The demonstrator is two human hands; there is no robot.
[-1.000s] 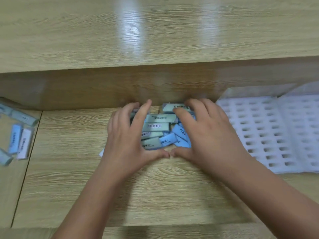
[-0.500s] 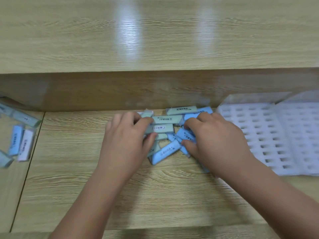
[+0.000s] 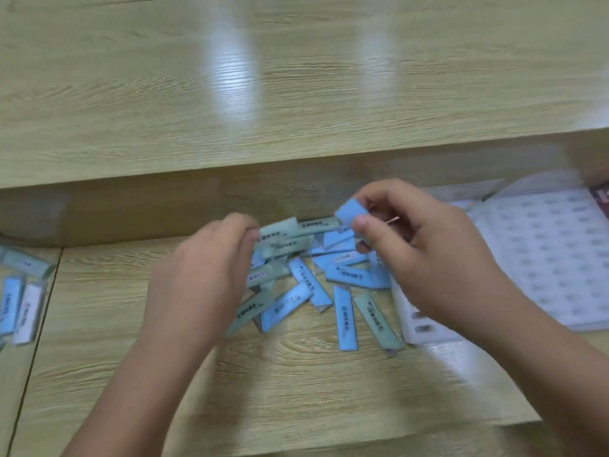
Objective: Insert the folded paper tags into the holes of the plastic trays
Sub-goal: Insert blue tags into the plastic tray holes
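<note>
A loose pile of folded paper tags (image 3: 306,285), blue and pale green with black print, lies spread on the wooden table against the raised back shelf. My right hand (image 3: 425,258) is lifted above the pile and pinches one blue tag (image 3: 352,211) between thumb and fingers. My left hand (image 3: 204,275) rests at the pile's left side, its fingertips pinching a pale green tag (image 3: 278,230). White plastic trays (image 3: 553,255) with rows of small holes lie to the right, partly under my right wrist.
More tags (image 3: 19,301) lie at the far left beyond a seam in the table. The raised wooden shelf (image 3: 296,87) runs along the back. A dark red object (image 3: 601,196) shows at the right edge. Bare table (image 3: 296,384) lies in front of the pile.
Both hands had been pressed over the gathered pile; they have drawn apart and the tags have spread out. My right hand has risen with a blue tag, my left has taken a green one.
</note>
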